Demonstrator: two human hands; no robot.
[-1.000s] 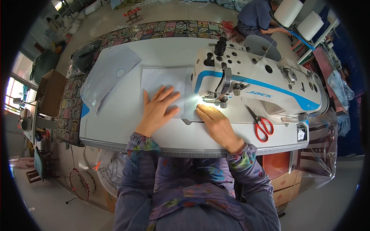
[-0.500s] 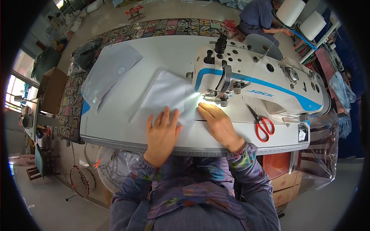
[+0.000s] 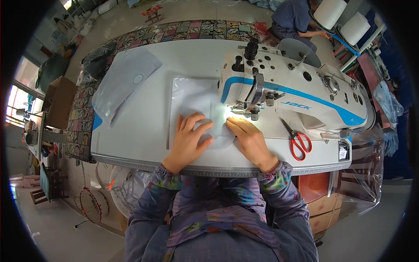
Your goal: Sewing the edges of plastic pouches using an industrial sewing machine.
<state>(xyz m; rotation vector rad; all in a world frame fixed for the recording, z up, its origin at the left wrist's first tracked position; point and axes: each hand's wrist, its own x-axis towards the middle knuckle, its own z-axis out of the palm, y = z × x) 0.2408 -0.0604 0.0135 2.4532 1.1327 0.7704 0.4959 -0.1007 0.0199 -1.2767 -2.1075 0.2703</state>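
A translucent white sheet point(image 3: 190, 96), seemingly folded or layered, lies on the sewing machine table point(image 3: 131, 144). Its right side reaches the lit needle area of a white and blue sewing machine point(image 3: 279, 94). My left hand point(image 3: 188, 142) rests on the sheet's near part with fingers spread and slightly bent. Close in front of the presser foot point(image 3: 244, 112), my right hand point(image 3: 253, 142) has its fingers together on the sheet's near right edge. The glare and fingers hide the exact needle point. Red-handled scissors point(image 3: 293, 134) lie to the right of my right hand.
More white translucent sheets point(image 3: 126, 78) lie at the table's left. Two white thread cones point(image 3: 329, 14) stand at the back right, near a seated person point(image 3: 292, 22). A patterned cloth point(image 3: 192, 29) runs behind the table. A cardboard box point(image 3: 61, 102) is at far left.
The sheet has turned from slanting to nearly straight with the table. My left hand has moved slightly right and away from me, its fingers more bent. My right hand has barely shifted.
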